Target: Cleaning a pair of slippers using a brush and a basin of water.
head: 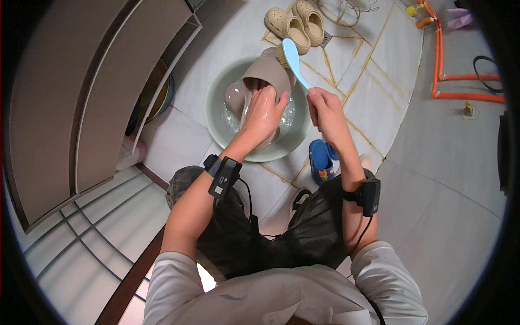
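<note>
A round pale green basin point(214, 134) with water in it stands on the floor before me. Over it my left hand point(264, 111) holds a taupe slipper point(269, 72), with its fingers inside the foot opening. Part of a second taupe slipper point(235, 97) shows in the water at the left. My right hand point(326, 111) grips the handle of a light blue scrubbing brush point(293, 61). The pale bristles point left and lie at the slipper's upper right side; whether they press on it I cannot tell.
Beige clogs point(295, 30) stand beyond the basin near a floor drain point(326, 39). Small blue clogs point(321, 160) sit close to its right front. A cabinet point(122, 81) is at the left. Orange pipes point(436, 61) run along the right wall, and a wire rack point(343, 10) lies at the top.
</note>
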`<state>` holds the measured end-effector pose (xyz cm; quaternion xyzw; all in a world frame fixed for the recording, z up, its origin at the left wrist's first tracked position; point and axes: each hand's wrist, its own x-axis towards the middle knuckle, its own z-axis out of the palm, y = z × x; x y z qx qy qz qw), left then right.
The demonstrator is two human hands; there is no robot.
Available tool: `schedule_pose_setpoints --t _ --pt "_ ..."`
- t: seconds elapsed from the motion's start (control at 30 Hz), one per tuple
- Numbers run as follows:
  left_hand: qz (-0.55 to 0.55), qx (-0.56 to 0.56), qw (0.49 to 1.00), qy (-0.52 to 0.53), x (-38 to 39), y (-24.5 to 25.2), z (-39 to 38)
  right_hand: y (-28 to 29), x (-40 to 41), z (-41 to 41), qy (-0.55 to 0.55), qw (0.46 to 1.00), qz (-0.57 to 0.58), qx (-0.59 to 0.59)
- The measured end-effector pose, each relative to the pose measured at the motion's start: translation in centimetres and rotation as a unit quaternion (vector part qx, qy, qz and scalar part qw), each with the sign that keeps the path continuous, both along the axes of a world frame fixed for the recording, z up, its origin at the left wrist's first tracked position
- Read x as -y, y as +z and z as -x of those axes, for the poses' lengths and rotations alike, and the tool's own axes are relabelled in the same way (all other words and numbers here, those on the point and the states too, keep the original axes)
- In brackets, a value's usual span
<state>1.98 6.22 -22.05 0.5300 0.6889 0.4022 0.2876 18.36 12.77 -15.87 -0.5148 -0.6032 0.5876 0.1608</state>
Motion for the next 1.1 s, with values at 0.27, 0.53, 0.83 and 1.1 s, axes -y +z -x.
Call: schedule_pose_setpoints --t 0.27,0.53,0.83,1.1 --pt "0.082 -0.024 0.996 0.009 -0.6 -0.4 -0.5 -1.6 0.0 -0.3 0.044 0.998 0.017 0.042" --pt "0.014 -0.146 0.983 -0.108 1.2 -0.8 -1.3 -3.5 -1.1 1.1 0.063 0.993 -0.084 0.060" --pt "0.024 -0.291 0.942 -0.166 1.0 -1.8 -0.9 -3.0 -1.8 -0.4 0.036 0.996 -0.012 0.075" --pt "0.009 -0.298 0.950 -0.092 0.6 -1.9 -0.4 -2.5 -1.9 1.4 -0.002 0.992 0.104 -0.075"
